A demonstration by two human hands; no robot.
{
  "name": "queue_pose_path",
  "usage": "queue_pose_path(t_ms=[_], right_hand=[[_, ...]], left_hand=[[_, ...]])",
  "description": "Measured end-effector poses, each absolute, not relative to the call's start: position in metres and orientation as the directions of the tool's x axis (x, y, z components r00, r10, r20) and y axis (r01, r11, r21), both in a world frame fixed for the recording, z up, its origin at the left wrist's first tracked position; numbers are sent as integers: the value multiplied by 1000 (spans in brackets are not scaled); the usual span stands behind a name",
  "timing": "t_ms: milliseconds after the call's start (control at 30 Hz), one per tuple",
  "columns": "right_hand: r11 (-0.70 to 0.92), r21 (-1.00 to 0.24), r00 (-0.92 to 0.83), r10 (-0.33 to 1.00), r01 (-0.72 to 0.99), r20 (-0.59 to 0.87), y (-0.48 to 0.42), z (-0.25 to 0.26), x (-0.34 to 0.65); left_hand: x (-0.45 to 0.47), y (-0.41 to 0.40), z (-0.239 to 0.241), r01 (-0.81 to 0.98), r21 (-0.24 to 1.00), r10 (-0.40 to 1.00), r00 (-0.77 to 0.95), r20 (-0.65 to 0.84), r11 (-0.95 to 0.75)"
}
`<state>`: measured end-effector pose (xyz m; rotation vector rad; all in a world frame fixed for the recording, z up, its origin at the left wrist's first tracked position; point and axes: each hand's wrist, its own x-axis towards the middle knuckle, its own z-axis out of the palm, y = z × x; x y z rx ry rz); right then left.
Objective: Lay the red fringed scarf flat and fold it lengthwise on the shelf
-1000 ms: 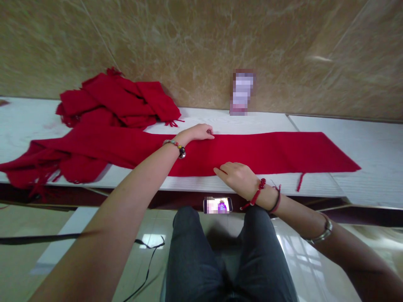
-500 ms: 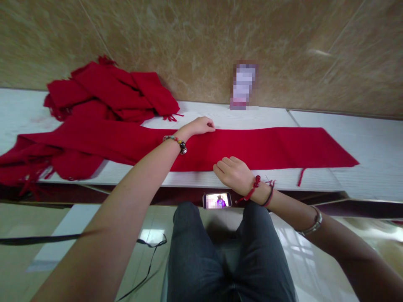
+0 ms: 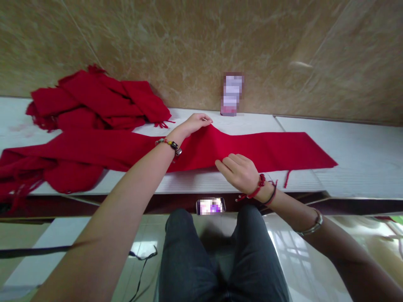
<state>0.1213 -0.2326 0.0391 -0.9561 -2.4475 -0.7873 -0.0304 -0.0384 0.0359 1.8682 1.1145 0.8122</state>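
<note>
A long red scarf (image 3: 277, 151) lies stretched across the white table, its fringed left end bunched. My left hand (image 3: 199, 122) pinches the scarf's far edge near the middle and holds it lifted in a small peak. At the near edge, my right hand (image 3: 239, 171) is closed on the cloth, with the fingertips partly hidden. Between the two hands the fabric rises off the table in a slanting fold. On its right part the scarf is flat, and a short red tassel (image 3: 287, 179) sticks out from under the near edge.
A heap of red fringed scarves (image 3: 100, 98) sits at the back left of the white table (image 3: 362, 147). A blurred-out phone-like object (image 3: 232, 94) leans on the marble wall (image 3: 157, 42). Below the table's front edge, a lit phone (image 3: 210, 206) rests above my knees.
My left hand has raised the scarf's far edge, and my right hand has lifted the near edge slightly. The scarf's right end has shifted left in the view, which has also moved a little.
</note>
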Motion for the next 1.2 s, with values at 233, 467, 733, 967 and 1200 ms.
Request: queue_pose_path(t_ms=[233, 467, 733, 967, 1200], right_hand=[[523, 375, -639, 547, 765, 541, -245, 81, 186], [215, 328, -375, 729, 920, 573, -255, 115, 295], [0, 389, -267, 728, 921, 632, -258, 97, 401], [-14, 403, -206, 843, 915, 496, -261, 42, 438], [-5, 221, -88, 909, 975, 408, -268, 8, 442]], left_hand=[[29, -44, 83, 318, 877, 859, 480, 177, -359], [133, -35, 129, 127, 896, 758, 590, 277, -426], [249, -39, 123, 199, 889, 705, 688, 173, -413], [299, -38, 74, 363, 773, 655, 750, 90, -521], [329, -35, 35, 423, 636, 603, 794, 83, -645]])
